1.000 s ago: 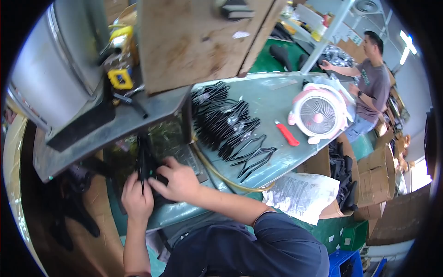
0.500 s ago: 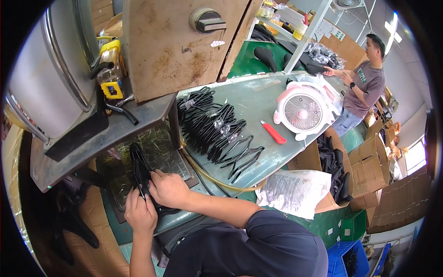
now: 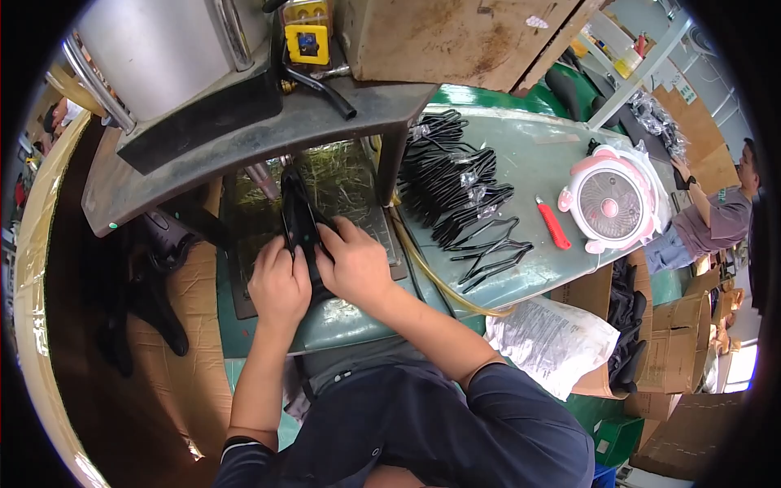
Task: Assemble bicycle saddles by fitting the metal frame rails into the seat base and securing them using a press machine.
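At the far left, dark saddles (image 3: 163, 313) are seen lying against brown cardboard (image 3: 203, 325). Beside them, a silver cylinder (image 3: 167, 69) is carried on a dark metal frame (image 3: 390, 102). Below that frame, the left side of a long black saddle-shaped part (image 3: 299, 220) is held by the left hand (image 3: 279, 281), its fingers bent closely and its thumb pressed along the part. The part's far end is placed over a scuffed plate (image 3: 346, 183); its near end is covered by the hands. The right side is gripped by the right hand (image 3: 354, 260), with fingers curled inward and partly hidden. Farther right, black bent wire frames (image 3: 455, 183) are heaped on the green table (image 3: 521, 163), followed by a red-handled cutter (image 3: 553, 224) and a pink-and-white fan (image 3: 608, 203).
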Demonstrator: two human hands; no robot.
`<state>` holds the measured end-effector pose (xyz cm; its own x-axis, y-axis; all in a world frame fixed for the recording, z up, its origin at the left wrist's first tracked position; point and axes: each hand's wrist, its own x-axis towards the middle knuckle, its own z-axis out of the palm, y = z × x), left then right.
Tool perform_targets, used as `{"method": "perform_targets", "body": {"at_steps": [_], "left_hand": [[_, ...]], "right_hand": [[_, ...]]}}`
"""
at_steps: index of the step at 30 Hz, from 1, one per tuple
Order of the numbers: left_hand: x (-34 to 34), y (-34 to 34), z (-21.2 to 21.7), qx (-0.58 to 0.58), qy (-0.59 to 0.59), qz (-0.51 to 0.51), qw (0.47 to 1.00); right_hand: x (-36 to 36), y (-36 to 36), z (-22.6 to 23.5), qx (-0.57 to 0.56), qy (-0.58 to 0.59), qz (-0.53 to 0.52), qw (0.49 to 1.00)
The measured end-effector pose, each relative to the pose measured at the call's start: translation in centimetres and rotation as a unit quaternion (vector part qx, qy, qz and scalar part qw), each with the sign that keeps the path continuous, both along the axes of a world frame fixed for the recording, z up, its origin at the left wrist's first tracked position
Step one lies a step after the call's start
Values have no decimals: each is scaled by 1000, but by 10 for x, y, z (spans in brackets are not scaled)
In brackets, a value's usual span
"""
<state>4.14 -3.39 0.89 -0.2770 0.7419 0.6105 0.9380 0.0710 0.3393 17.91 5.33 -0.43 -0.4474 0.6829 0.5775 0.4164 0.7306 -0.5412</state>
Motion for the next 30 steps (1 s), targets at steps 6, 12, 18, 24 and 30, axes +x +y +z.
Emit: {"method": "perform_targets", "body": {"at_steps": [6, 12, 18, 24, 30], "left_hand": [[-28, 24, -15, 40, -7, -24, 999], [-48, 40, -15, 40, 8, -23, 999], [-39, 36, -15, 89, -41, -15, 995], [-36, 27, -15, 110, -80, -10, 991], [-49, 10, -11, 5, -134, 12, 991]], "right_hand": [[-21, 13, -5, 28, 10, -33, 999], [-40, 35, -9, 41, 44, -35, 998], [-33, 26, 0, -17, 71, -18, 997], [-26, 23, 8, -39, 60, 11, 997], [-8, 25, 13, -281, 163, 100, 940]]}}
